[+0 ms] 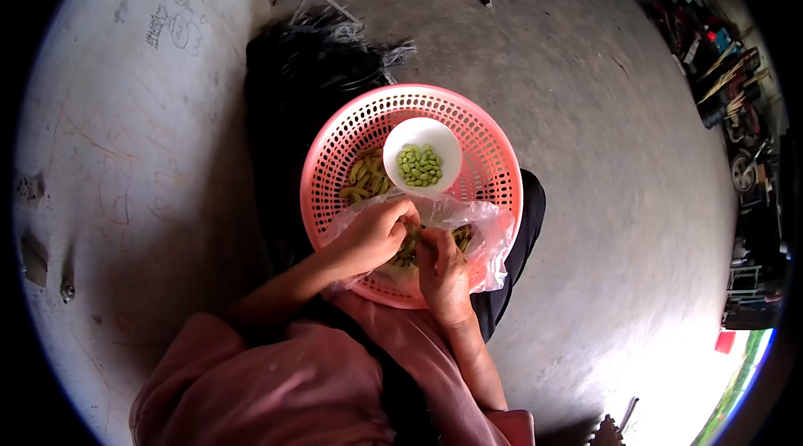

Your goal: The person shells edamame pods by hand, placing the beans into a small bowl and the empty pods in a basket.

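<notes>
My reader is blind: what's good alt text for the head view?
A person's left hand and right hand work close together over a plastic bag on the near side of a pink basket. Inside, a white bowl holds green beans, with pods to its left.

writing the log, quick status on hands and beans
Left hand, right hand: close together. Green beans: in white bowl. In the way: clear bag partly covering pink basket.

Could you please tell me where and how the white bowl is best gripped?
I'd pinch the white bowl by its far rim, from above: it opens upward, and that edge is clear of the pods at left and the plastic bag nearer.
</notes>
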Demonstrator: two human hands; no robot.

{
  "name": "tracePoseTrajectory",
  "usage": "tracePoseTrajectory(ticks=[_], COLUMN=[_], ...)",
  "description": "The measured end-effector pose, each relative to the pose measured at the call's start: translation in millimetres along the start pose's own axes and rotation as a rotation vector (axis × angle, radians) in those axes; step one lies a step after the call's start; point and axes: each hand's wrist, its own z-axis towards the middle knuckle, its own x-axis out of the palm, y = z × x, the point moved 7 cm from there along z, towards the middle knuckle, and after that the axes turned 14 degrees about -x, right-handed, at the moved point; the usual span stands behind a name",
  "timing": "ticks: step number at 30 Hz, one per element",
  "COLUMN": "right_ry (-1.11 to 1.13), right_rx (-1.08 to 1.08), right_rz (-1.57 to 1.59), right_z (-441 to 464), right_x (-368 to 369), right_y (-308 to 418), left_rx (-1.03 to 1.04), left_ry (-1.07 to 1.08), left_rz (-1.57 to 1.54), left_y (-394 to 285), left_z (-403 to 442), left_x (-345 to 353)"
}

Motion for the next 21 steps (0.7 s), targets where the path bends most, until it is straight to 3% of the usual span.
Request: tracePoseTrajectory(ticks=[3,7,9,11,12,13,15,16,18,21], right_ry=[-0.016,0.007,-0.006,-0.026,-0.026,-0.025,-0.038,-0.047,-0.061,-0.234], right_rx=[0.054,0.05,0.028,0.019,0.023,0.03,0.067,0.087,0.191,0.142], right_rz=[0.019,-0.02,-0.032,-0.027,-0.022,-0.015,0.02,0.049,0.142,0.247], right_z=[-4.5,-1.5,-1.0,0.6,0.5,0.4,-2.9,-3.5,-1.5,-7.7], right_x=[-2.5,-8.4,-7.0,-6.5,-6.0,-5.0,-1.6,-0.3,-6.4,-13.8], right_y=[-5.7,-9.5,-6.2,-3.8,-2.3,-0.8,-3.2,-7.1,-7.0,-21.2], left_rx=[0.176,0.183,0.269,0.414,0.244,0.212,0.252,0.382,0.279,0.179], left_ry=[-0.12,-0.08,-0.087,-0.259,-0.13,-0.118,-0.119,-0.254,-0.199,-0.109], left_rz=[-0.174,-0.356,-0.288,0.104,0.045,0.056,-0.034,-0.035,-0.063,-0.222], left_y=[-25.2,-62.2,-55.7,-44.9,-35.4,-28.3,-27.0,-33.0,-38.8,-35.8], left_z=[-1.2,30.5,61.0,77.7,79.2,75.8,67.1,58.2,42.3,19.8], left_x=[-20.8,-44.1,-36.0,-21.8,-15.4,-12.9,-17.2,-24.6,-30.5,-23.0])
